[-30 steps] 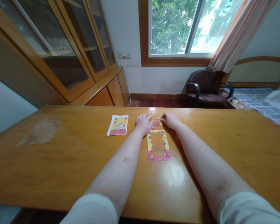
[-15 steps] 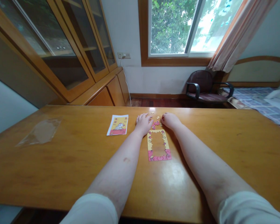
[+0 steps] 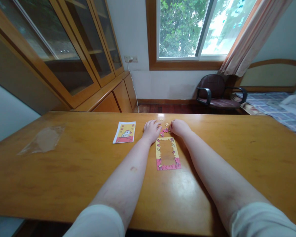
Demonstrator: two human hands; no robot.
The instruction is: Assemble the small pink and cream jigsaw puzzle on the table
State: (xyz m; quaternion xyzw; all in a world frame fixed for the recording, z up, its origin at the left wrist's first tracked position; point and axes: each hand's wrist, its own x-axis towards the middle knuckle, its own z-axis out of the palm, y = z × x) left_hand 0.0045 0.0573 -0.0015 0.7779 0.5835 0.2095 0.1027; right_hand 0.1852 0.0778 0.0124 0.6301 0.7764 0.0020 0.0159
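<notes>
I see a wide wooden table (image 3: 64, 171) filling the view, with a glass-front cabinet (image 3: 64, 56) on the left wall, a window (image 3: 199, 26) ahead and a chair (image 3: 217, 92) under it. A clear plastic sleeve (image 3: 41, 138) lies far left. Mid-table sit a picture card (image 3: 124, 132) and, beside it, a puzzle frame (image 3: 169, 164) with a hollow middle. My left hand (image 3: 151, 129) lies flat with its fingers spread at the frame's far end. My right hand (image 3: 179, 127) is curled over the loose pieces (image 3: 166, 125); I cannot tell if it grips one.

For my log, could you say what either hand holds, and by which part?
Cannot be told: left hand and right hand sit among loose puzzle pieces.
</notes>
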